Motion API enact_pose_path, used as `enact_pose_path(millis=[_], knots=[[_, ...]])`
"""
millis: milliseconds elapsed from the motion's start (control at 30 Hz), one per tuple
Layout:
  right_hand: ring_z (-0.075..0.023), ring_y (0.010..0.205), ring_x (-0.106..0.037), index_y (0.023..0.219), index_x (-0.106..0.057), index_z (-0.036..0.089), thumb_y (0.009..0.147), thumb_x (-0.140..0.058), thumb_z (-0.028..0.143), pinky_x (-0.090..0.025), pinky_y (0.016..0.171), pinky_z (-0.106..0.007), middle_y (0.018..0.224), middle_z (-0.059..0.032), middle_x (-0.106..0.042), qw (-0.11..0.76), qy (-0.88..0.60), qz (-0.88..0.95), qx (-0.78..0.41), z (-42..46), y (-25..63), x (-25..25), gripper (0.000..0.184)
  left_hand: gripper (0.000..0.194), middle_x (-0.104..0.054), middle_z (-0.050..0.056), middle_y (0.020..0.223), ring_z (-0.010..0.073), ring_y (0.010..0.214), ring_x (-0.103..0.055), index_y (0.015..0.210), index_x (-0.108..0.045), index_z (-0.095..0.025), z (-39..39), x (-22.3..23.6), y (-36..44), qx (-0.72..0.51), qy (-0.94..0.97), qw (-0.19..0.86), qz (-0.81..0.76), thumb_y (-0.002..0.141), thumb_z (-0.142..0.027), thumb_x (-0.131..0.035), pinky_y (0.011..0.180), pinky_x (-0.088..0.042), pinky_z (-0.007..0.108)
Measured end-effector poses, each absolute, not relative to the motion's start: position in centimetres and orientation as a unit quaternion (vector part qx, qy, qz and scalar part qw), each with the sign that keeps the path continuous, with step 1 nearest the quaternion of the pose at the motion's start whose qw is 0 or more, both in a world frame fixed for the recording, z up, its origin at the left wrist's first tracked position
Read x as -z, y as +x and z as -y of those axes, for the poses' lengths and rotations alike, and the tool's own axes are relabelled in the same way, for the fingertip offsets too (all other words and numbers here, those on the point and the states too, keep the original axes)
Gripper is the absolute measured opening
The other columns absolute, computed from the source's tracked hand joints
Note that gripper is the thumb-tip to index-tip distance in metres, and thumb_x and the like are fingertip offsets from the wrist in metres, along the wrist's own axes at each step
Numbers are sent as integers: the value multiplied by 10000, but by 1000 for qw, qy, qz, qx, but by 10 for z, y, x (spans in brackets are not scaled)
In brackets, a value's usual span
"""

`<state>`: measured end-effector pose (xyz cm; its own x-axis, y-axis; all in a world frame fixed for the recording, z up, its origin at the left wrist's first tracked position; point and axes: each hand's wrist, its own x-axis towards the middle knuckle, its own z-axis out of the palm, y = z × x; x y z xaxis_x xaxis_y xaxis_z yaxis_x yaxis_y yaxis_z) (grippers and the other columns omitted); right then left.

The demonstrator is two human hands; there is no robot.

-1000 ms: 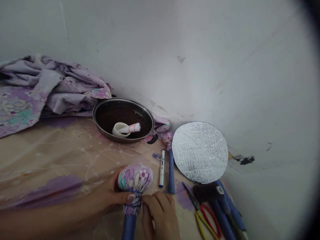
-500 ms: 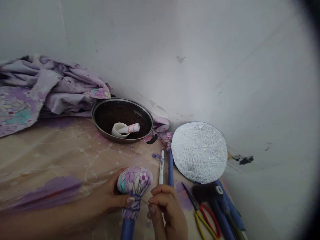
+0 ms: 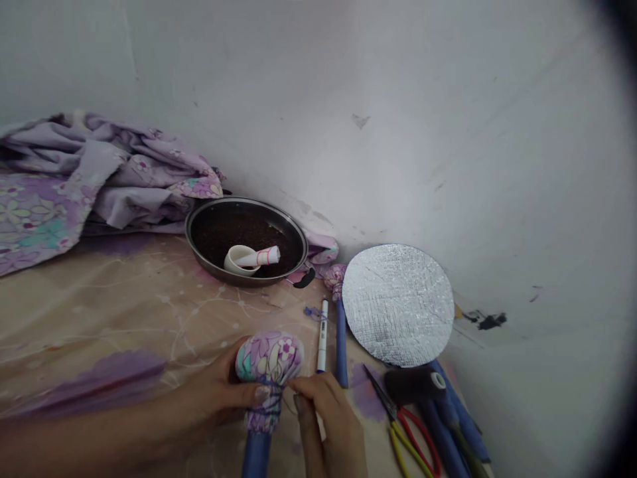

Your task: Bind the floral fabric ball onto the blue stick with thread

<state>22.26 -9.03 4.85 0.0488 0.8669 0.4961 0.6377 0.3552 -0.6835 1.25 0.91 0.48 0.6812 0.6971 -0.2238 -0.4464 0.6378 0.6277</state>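
Note:
My left hand [image 3: 231,392] is closed round the neck of a cloth-headed stick [image 3: 271,355]. Its round head is wrapped in purple floral fabric, gathered and bound with dark blue string [image 3: 269,398] onto a blue handle [image 3: 256,455]. The left thumb presses on the binding. Just to the right of the neck, my right hand [image 3: 331,421] is closed in a pinch, with a thin thread [image 3: 293,401] running by its fingertips. The tip of the index finger is close beside the binding; whether it touches is hard to tell.
Behind stands a dark pan [image 3: 223,279] holding a white cup [image 3: 239,262] with a paper roll. A marker [image 3: 322,338], a similar blue stick [image 3: 341,345], a silver foil disc [image 3: 398,305], scissors [image 3: 403,425] and a dark thread spool [image 3: 413,385] lie right. Floral cloth [image 3: 124,172] is piled left.
My right hand drew away from the binding to the right, pulling the thread out, then came back close to the neck. The left hand keeps its hold.

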Motion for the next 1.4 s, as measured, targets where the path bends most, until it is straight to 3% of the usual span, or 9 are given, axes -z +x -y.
enact_pose_path(millis=[67, 167, 333, 500, 733, 967, 1267, 1400], knots=[[-209, 936, -927, 1334, -888, 300, 1275, -537, 45, -721, 870, -244, 1089, -42, -887, 435, -558, 701, -89, 91, 223, -44, 438, 730, -1010, 7, 1315, 248, 1130, -897, 1475, -956, -353, -8, -8, 12, -321, 270, 876, -237, 812, -345, -1261, 1036, -730, 318], [-202, 838, -907, 1236, -855, 296, 1259, -555, 26, -703, 797, -232, 1003, -25, -869, 410, -556, 722, -30, 90, 222, -43, 404, 747, -1007, -1, 1312, 262, 1154, -906, 1467, -963, -368, -7, -13, 11, -319, 274, 871, -253, 787, -355, -1275, 1106, -734, 335], [-208, 752, -854, 1121, -783, 298, 1250, -565, 83, -661, 705, -266, 945, -24, -813, 384, -561, 731, 60, 88, 217, -52, 332, 776, -1018, 33, 1292, 261, 1132, -907, 1440, -972, -339, -6, -15, 12, -326, 268, 873, -244, 744, -396, -1309, 1066, -758, 337], [-214, 746, -847, 1126, -784, 298, 1233, -576, 83, -647, 699, -290, 930, -18, -796, 366, -564, 733, 99, 88, 216, -55, 318, 726, -1003, 2, 1117, 233, 1048, -889, 1367, -992, -334, -7, -16, 15, -339, 267, 871, -236, 723, -396, -1323, 981, -741, 295], [-241, 737, -841, 1140, -795, 305, 1179, -632, 65, -635, 708, -329, 946, -33, -831, 348, -568, 738, 107, 90, 219, -52, 292, 739, -1014, 17, 1287, 330, 1228, -926, 1447, -950, -328, -7, -14, 11, -313, 277, 873, -252, 786, -393, -1275, 1053, -747, 365], [-245, 727, -833, 1103, -786, 303, 1151, -612, 49, -609, 699, -357, 917, -20, -826, 345, -566, 740, 117, 89, 216, -56, 311, 709, -1018, 5, 1300, 307, 1216, -918, 1446, -954, -345, -5, -18, 11, -332, 278, 867, -249, 806, -355, -1259, 1079, -749, 348], [-235, 761, -850, 1055, -793, 291, 1035, -626, -89, -643, 723, -361, 919, -17, -846, 266, -557, 774, 140, 89, 218, -63, 415, 796, -1021, -8, 1291, 360, 1316, -916, 1429, -963, -362, -1, -26, 11, -316, 274, 867, -272, 715, -437, -1306, 1093, -753, 383], [-237, 755, -842, 1103, -780, 303, 1085, -603, -50, -627, 731, -369, 926, -9, -842, 297, -553, 763, 158, 87, 219, -61, 395, 742, -1019, -11, 1309, 337, 1316, -918, 1440, -961, -381, -3, -24, 10, -312, 283, 868, -263, 775, -464, -1279, 1125, -745, 366]])
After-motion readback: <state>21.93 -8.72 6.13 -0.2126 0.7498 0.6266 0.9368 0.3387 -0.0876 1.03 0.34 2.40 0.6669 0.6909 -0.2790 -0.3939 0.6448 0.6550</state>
